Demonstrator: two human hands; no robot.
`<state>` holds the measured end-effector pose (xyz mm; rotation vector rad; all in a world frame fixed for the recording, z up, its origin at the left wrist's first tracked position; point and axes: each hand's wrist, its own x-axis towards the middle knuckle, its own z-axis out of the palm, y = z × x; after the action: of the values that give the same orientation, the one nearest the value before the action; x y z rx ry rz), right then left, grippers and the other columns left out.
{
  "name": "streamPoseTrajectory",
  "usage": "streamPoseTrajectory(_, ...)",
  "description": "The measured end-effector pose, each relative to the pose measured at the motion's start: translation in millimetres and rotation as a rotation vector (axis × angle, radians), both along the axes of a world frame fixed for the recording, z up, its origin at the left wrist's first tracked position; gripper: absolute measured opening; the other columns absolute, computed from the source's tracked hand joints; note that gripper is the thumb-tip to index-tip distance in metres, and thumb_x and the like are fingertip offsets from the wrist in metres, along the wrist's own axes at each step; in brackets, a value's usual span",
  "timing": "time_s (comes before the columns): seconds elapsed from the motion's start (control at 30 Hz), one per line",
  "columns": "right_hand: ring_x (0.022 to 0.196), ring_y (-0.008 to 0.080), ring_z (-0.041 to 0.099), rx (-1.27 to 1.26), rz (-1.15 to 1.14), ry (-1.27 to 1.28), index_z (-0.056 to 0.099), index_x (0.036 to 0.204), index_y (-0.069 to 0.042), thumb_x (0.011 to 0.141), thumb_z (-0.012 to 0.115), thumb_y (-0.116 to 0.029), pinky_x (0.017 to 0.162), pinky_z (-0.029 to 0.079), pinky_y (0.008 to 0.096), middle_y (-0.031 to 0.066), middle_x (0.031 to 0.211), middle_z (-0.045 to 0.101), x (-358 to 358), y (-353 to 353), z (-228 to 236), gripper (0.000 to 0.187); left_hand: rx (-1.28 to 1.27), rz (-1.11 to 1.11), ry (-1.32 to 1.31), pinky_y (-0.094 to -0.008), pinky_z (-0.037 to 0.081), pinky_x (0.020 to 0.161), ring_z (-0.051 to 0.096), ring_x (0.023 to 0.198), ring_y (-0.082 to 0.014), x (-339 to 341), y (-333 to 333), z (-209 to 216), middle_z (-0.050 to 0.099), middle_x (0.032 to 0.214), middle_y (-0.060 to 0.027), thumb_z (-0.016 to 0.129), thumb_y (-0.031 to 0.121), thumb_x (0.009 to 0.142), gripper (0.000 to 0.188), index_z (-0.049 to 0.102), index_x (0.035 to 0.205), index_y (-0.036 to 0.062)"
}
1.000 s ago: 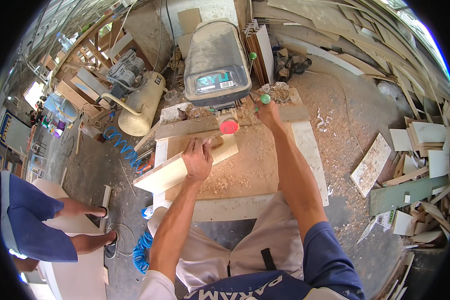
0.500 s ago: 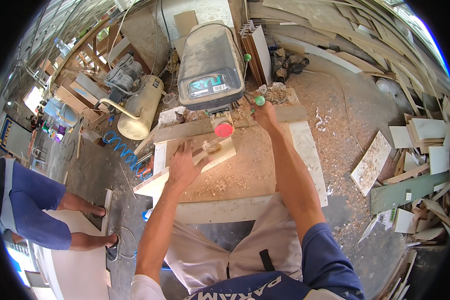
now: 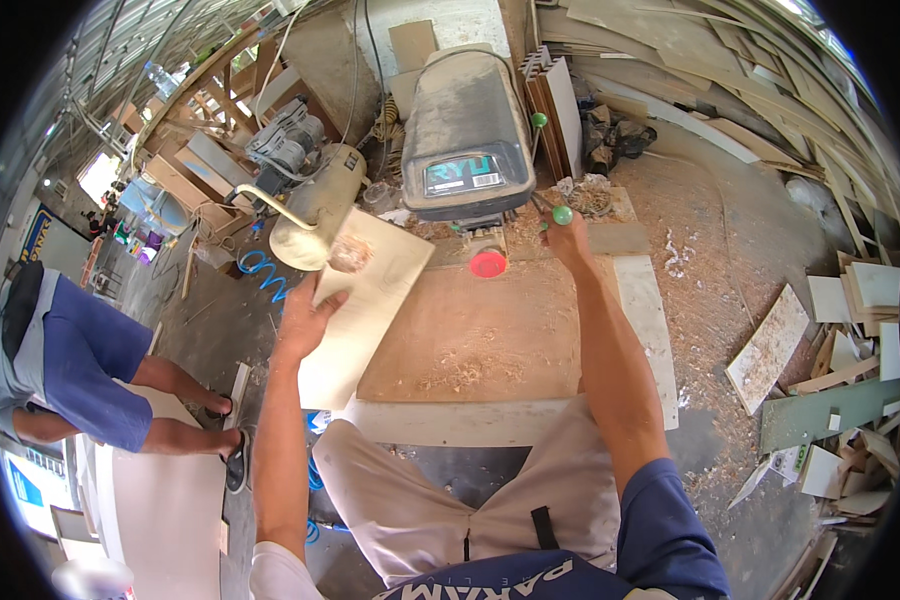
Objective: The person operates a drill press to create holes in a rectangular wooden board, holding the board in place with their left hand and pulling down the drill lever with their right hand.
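My left hand [image 3: 308,318] grips the edge of a pale wooden board [image 3: 375,300], thumb across its face. The board is raised and tilted at the left of the drill press table, with a round patch of wood shavings [image 3: 350,253] near its upper edge. My right hand [image 3: 567,240] is closed round the green-knobbed feed lever [image 3: 562,215] of the drill press [image 3: 470,130]. Below the machine's dusty housing is a red round part [image 3: 488,263], apart from the board. A brown wooden panel [image 3: 470,330] scattered with shavings lies on the table under it.
A wooden strip [image 3: 620,238] crosses the back of the table. A beige air compressor [image 3: 315,215] with a coiled blue hose [image 3: 260,275] stands at the left. Another person [image 3: 95,350] stands far left. Offcuts [image 3: 830,400] are heaped at the right.
My left hand has lifted the board from beneath the machine and swung it left, turning its broad face up. My right hand stays on the lever. The whole view has shifted slightly.
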<state>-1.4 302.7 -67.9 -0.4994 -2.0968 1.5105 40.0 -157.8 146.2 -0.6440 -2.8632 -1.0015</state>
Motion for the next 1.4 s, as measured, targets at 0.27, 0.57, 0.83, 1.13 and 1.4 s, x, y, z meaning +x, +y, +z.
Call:
streamPoseTrajectory(0.27,0.066,0.0176,0.069,-0.288,0.046,0.022,0.068,0.109,0.000,0.084,0.062,-0.002,0.052,0.053,0.0326,0.0109,0.078,0.069,17,-20,32,0.026,0.720,0.227,0.053,-0.0316,0.050,0.089,0.063,0.101,-0.0171,-11,-19,5,0.069,0.117,-0.0114,0.063,0.018,0.099,0.037,0.057,0.129,-0.0029)
streamPoseTrajectory(0.57,0.062,0.0146,0.065,-0.281,0.053,-0.057,0.065,0.119,-0.001,0.096,0.062,-0.013,0.050,0.050,0.0315,0.0063,0.076,0.064,24,-21,41,0.027,1.568,0.502,-0.544,-0.0421,0.054,0.096,0.064,0.109,-0.0254,69,55,-108,0.061,0.124,-0.0124,0.052,0.004,0.100,0.033,0.051,0.132,-0.0025)
streamPoseTrajectory(0.83,0.064,0.0138,0.063,-0.368,0.116,-0.007,0.059,0.129,-0.003,0.089,0.067,-0.004,0.050,0.048,0.0310,0.0035,0.078,0.063,25,-15,33,0.040,1.850,0.465,-0.927,-0.0475,0.041,0.110,0.055,0.123,-0.0283,132,162,-179,0.056,0.131,-0.0140,0.047,0.004,0.103,0.031,0.048,0.133,-0.0039)
streamPoseTrajectory(1.13,0.061,0.0121,0.062,-0.327,0.143,-0.100,0.061,0.124,-0.004,0.090,0.067,-0.007,0.050,0.049,0.0295,0.0024,0.076,0.062,32,-18,46,0.034,1.693,0.437,-1.104,-0.0500,0.037,0.112,0.055,0.124,-0.0258,142,238,-210,0.058,0.129,-0.0132,0.053,0.014,0.103,0.029,0.053,0.128,-0.0016)
streamPoseTrajectory(1.4,0.060,0.0127,0.062,-0.375,0.113,-0.128,0.064,0.121,-0.007,0.097,0.063,-0.018,0.050,0.049,0.0294,0.0034,0.075,0.063,38,-25,59,0.027,1.275,0.445,-1.376,-0.0449,0.053,0.092,0.066,0.102,-0.0274,139,250,-194,0.066,0.113,-0.0180,0.056,0.027,0.103,0.037,0.052,0.125,-0.0024)
